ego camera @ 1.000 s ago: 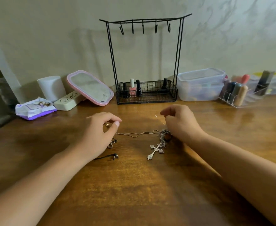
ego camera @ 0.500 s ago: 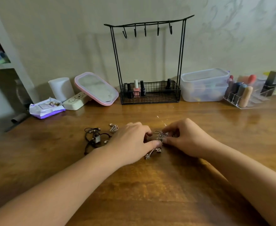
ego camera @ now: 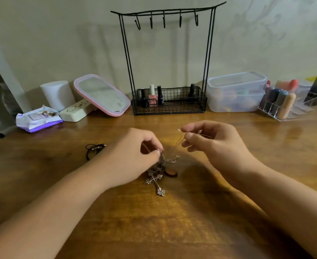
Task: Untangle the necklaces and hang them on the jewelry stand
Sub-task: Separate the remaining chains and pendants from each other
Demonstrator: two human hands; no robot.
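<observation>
A tangle of silver chains (ego camera: 163, 162) lies on the wooden table (ego camera: 154, 221), with a silver cross pendant (ego camera: 155, 181) and a small brown oval pendant (ego camera: 171, 173) beside it. My left hand (ego camera: 133, 156) pinches the chain at the top of the tangle. My right hand (ego camera: 212, 144) pinches a thin chain (ego camera: 178, 142) and holds it taut, raised above the table. A black cord necklace (ego camera: 94, 149) lies left of my left hand. The black wire jewelry stand (ego camera: 168, 13) rises at the back with several bare hooks.
The stand's basket (ego camera: 170, 107) holds nail polish bottles. A pink-framed mirror (ego camera: 101, 94), white roll (ego camera: 57, 95), cream case (ego camera: 75, 112) and wipes pack (ego camera: 38, 119) sit back left. A clear lidded box (ego camera: 236, 91) and acrylic organiser (ego camera: 285, 101) sit back right.
My left hand moved right from the black cord to the silver tangle. My right hand lifted and drew a thin chain up and away from the tangle.
</observation>
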